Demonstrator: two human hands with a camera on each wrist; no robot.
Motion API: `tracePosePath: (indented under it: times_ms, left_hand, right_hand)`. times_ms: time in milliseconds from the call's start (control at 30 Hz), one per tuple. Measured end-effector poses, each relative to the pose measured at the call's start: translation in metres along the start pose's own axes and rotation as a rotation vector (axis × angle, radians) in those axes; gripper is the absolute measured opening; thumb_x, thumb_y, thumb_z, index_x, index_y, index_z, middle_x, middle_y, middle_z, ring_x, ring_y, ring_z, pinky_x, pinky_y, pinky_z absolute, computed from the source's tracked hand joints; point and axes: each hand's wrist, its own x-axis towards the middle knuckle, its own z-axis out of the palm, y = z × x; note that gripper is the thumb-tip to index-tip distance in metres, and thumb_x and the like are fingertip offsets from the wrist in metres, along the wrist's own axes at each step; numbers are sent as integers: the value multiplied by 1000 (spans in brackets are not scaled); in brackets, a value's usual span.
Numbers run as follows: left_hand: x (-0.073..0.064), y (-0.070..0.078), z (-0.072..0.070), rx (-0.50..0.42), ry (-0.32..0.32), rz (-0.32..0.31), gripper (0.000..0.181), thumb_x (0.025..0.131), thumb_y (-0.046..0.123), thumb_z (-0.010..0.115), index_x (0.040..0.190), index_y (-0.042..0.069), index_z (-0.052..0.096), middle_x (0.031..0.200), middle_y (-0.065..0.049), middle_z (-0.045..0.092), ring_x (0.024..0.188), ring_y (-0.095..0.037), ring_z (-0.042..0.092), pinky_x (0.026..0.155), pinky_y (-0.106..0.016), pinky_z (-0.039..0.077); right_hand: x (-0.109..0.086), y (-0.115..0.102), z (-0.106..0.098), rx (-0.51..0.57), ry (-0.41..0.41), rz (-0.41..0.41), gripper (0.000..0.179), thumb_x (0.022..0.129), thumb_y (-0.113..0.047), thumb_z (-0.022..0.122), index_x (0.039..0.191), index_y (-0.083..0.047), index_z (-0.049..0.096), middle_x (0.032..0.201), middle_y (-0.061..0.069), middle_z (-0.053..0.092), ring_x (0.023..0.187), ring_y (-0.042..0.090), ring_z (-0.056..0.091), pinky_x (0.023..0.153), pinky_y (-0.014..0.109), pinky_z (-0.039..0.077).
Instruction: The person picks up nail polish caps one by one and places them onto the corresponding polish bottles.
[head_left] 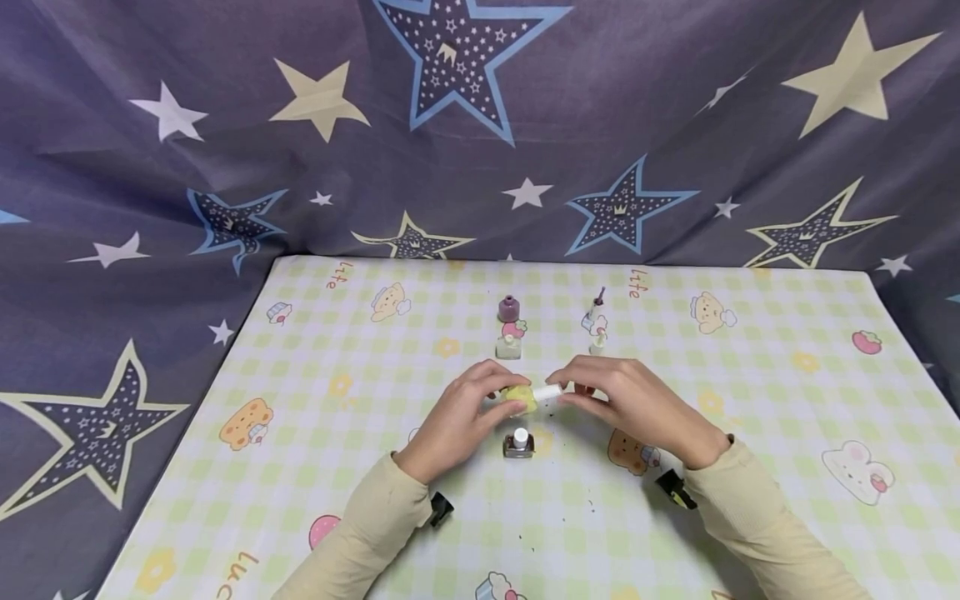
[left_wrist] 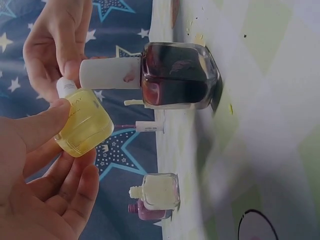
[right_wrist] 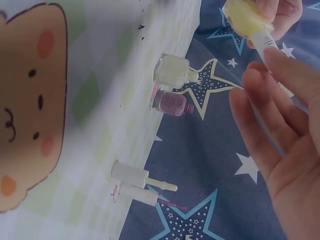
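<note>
A bottle of yellow nail polish (left_wrist: 86,122) is held tilted above the table between the fingers and thumb of my left hand (head_left: 468,412). My right hand (head_left: 633,404) pinches its white cap (head_left: 547,393), which is at the bottle's neck. Just in front of the hands stands a dark red-brown nail polish bottle (left_wrist: 177,75) with its white cap on. Beyond them, a pale nail polish bottle (right_wrist: 172,71) and a purple one (head_left: 509,310) stand without caps.
Two white caps stand brush-up at the back right: one with a pale brush (right_wrist: 129,173), one with a purple brush (right_wrist: 138,195). Small dark specks lie on the checked tablecloth (head_left: 420,317). A star-patterned curtain (head_left: 600,100) hangs behind the table.
</note>
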Motion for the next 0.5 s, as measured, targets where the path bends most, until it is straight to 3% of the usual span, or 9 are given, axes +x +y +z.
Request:
tracePosePath:
  times_ms: [333,500]
  left_hand:
    - [-1,2,1,5,4,8,27,92,22,70,118,12,72,112,3,64,98,-11,59,89,-32,52]
    - [-1,2,2,2,12,26,27,93,23,70,118,12,72,112,4,64,98,-11,59,88,-31,52]
  right_hand:
    - [2,-1,1,-17,-8,-2,14,99,-29,62,101,-21,74,87,-15,64,73,-5,55,69,21,51]
    - [3,-1,4,-21,-20,30,17,101,-30,58,91,-25,71,80,-16,62,67,-5,51,64,20,48]
